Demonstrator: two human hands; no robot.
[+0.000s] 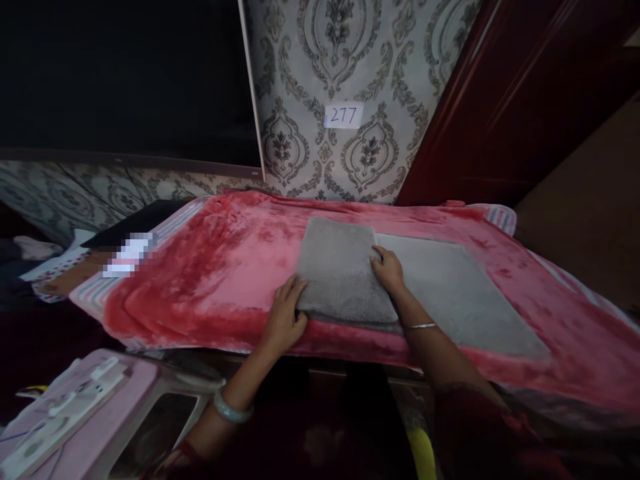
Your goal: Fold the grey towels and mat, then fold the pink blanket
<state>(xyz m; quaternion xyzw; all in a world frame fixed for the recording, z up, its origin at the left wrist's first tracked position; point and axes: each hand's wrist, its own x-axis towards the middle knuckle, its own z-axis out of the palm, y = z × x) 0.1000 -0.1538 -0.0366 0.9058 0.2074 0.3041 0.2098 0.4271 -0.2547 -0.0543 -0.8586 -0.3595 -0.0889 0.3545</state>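
A grey plush cloth (340, 267) lies on a pink and red blanket, its left part folded over into a darker double layer. To the right its single layer (460, 293) spreads flat and looks paler. My left hand (287, 317) is at the left front corner of the folded part, fingers curled on the edge and thumb low beside it. At the folded part's right edge, my right hand (389, 269) grips the cloth with bent fingers. The undersides of both grips are hidden.
The blanket (240, 257) covers a table against a patterned wall. A large dark screen (125, 80) stands at the left back. A pink stool (135, 393) holding a white power strip (65, 420) is at front left. Dark red panelling (500, 100) rises at right.
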